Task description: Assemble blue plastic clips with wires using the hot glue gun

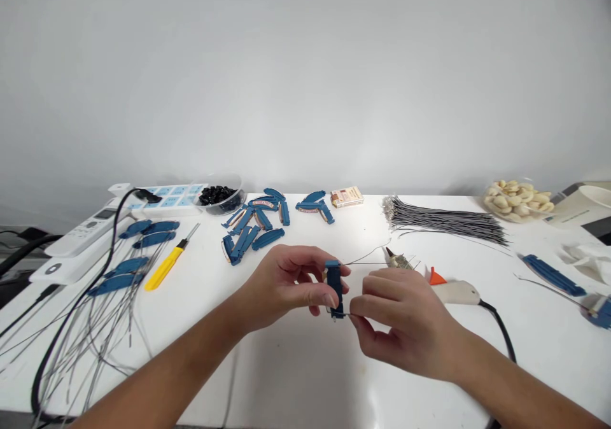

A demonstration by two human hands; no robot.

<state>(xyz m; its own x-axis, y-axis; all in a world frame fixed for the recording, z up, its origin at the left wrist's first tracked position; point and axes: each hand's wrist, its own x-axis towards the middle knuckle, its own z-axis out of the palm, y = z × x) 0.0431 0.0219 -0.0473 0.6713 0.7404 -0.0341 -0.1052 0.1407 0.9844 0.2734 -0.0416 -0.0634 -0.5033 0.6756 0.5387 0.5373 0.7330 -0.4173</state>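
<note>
Near the middle of the view, my left hand (305, 282) grips a small blue plastic part (333, 282) between thumb and fingers, held upright above the white table. My right hand (398, 314) is just right of it, its thumb and index finger pinching a thin dark wire (347, 315) at the part's lower end. Another thin wire (365, 263) runs from the part's upper end to the right, behind my right hand. A glue gun (458, 292) with an orange piece lies behind my right hand, partly hidden by it.
Blue parts (260, 219) lie beyond my hands, beside a bowl of black pieces (219, 196). A yellow screwdriver (167, 268), wired blue parts (117, 282) and a power strip (176, 198) are left. Rightward lie a wire bundle (443, 220) and a bowl of pale pieces (518, 200).
</note>
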